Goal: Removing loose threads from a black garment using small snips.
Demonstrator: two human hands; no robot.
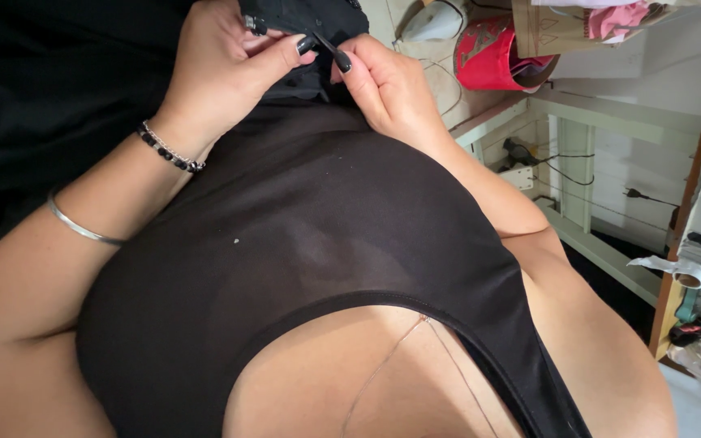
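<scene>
left hand (221, 65) pinching black fabric (306, 20) edge | right hand (387, 81) pinching same edge

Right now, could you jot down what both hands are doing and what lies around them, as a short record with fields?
left hand: pinches the black fabric
right hand: pinches the same fabric, close to the left
what is between the fingertips: too small to tell
left wrist: bead bracelet, plus a silver bangle higher up the arm
nearby: red container, white iron, white shelf
</scene>
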